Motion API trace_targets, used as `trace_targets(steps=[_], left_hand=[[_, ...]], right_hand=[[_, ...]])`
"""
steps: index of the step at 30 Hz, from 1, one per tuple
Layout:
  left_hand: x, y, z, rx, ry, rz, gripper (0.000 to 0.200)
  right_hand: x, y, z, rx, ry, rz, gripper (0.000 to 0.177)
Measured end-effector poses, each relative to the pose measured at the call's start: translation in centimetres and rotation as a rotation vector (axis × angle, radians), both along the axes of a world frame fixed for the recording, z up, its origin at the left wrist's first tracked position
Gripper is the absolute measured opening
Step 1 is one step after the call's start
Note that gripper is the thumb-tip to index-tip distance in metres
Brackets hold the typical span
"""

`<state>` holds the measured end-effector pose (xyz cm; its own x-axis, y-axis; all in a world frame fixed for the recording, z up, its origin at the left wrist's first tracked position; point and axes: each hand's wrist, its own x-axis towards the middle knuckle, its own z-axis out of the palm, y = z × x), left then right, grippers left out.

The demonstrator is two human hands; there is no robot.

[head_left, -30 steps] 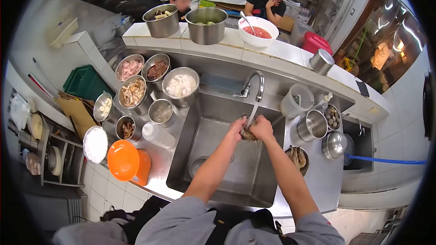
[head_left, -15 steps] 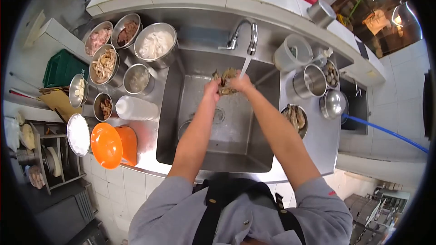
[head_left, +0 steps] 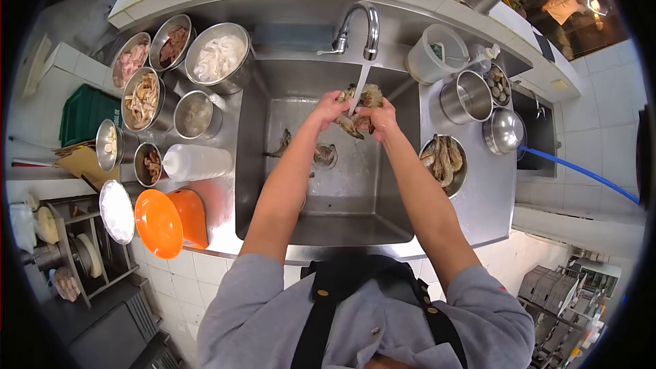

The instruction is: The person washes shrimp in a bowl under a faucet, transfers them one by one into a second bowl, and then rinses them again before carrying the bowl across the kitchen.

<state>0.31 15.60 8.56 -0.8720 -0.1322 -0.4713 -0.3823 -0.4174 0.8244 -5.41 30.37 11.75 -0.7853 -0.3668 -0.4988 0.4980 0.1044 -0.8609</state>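
My left hand and my right hand are closed around a bunch of whole grey-brown prawns under the tap's stream. Water runs from the chrome tap onto the prawns. Below is the steel sink. A dark prawn lies on the sink floor to the left, and a brownish piece, probably also prawn, rests at the drain. More whole prawns fill a steel bowl on the counter, right of the sink.
Left of the sink stand steel pots of meat, a pot of white strips, a plastic squeeze bottle and an orange container. On the right are a clear plastic tub, an empty steel pot and a blue hose.
Both hands have turned the bunch of prawns under the water, and more of it shows between them. A brownish piece now lies at the drain. The view has shifted slightly.
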Motion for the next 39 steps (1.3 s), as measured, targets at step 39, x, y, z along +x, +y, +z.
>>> trace_targets(steps=[39], left_hand=[[12.4,-3.9,-26.6,-1.068,-0.685,0.089,0.071]], right_hand=[[13.8,10.4,-9.2,0.753,0.49,0.221,0.029]])
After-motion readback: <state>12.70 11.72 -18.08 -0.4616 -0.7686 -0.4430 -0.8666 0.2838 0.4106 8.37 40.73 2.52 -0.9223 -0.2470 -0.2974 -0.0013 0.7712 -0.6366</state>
